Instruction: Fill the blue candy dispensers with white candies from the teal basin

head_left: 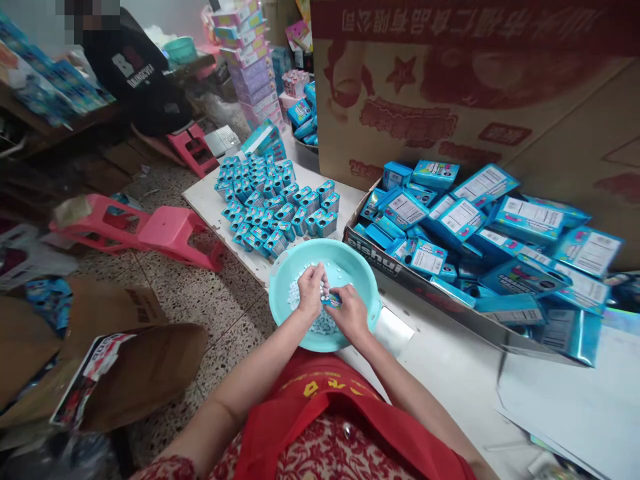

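Observation:
Over a turquoise plastic basin [367, 267] on the table, my left hand [311, 292] is cupped around several small white candy-like pellets [324, 292]. My right hand [351, 312] pinches a small blue box [332, 301] just beside those pellets, the box almost touching my left palm. More loose white pellets [325, 325] lie in the bottom of the basin. Past the basin's far rim, many small blue boxes [285, 212] stand upright in a close group, several with dark openings at the top.
To the right, a shallow carton [415, 287] is heaped with larger blue boxes [463, 220], a tall brown carton [470, 100] behind it. Pink stools [173, 230] stand on the floor at left. A person in black [135, 73] sits beyond, near stacked pink and purple boxes [253, 73].

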`<action>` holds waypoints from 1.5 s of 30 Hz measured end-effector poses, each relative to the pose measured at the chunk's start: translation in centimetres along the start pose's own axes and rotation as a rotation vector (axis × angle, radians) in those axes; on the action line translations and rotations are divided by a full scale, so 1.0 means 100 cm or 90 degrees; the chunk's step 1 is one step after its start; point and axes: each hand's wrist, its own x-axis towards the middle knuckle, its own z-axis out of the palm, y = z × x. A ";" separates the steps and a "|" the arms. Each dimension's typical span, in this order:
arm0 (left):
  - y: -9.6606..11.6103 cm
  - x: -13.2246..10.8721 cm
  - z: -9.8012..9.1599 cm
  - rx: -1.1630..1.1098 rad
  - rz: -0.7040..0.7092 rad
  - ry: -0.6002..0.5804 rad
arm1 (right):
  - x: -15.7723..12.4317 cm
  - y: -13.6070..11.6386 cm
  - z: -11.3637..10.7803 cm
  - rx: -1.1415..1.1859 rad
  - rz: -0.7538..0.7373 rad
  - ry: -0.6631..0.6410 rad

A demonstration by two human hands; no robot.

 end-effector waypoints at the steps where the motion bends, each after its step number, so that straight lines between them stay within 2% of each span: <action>1: 0.000 0.000 0.001 0.003 -0.004 0.003 | 0.000 0.001 0.000 0.006 0.001 -0.001; 9: -0.003 -0.003 0.002 -0.026 0.024 -0.039 | -0.005 0.007 0.001 0.067 -0.003 0.018; 16: 0.003 -0.003 0.003 -0.050 -0.005 -0.024 | -0.003 0.009 0.007 0.102 0.000 0.031; 18: 0.008 0.001 0.001 -0.063 -0.018 -0.025 | -0.004 0.006 0.000 0.145 -0.005 0.040; 20: 0.012 0.006 -0.006 -0.048 -0.015 -0.017 | -0.008 0.002 -0.016 0.191 -0.016 0.059; 22: 0.010 0.012 -0.020 0.055 0.002 -0.022 | -0.017 -0.003 -0.043 0.215 -0.019 0.094; 23: 0.007 0.014 -0.029 0.157 0.009 -0.054 | -0.023 -0.004 -0.060 0.213 -0.015 0.118; 27: -0.012 0.016 -0.067 0.684 0.076 -0.302 | -0.051 0.005 -0.123 0.118 0.034 0.233; 28: -0.017 0.016 -0.074 0.769 0.106 -0.333 | -0.057 0.012 -0.133 0.084 0.059 0.258; 30: -0.025 0.016 -0.083 0.853 0.150 -0.338 | -0.069 0.032 -0.141 0.027 0.122 0.294; 32: -0.030 0.017 -0.085 0.873 0.146 -0.338 | -0.077 0.056 -0.133 0.002 0.186 0.308; 36: -0.034 0.021 -0.082 0.890 0.131 -0.390 | -0.085 0.094 -0.095 0.035 0.236 0.283; 40: -0.033 0.020 -0.084 0.922 0.132 -0.397 | -0.089 0.106 -0.067 0.094 0.229 0.286; 45: -0.032 0.006 -0.096 0.953 0.155 -0.388 | -0.100 0.110 -0.070 0.174 0.294 0.318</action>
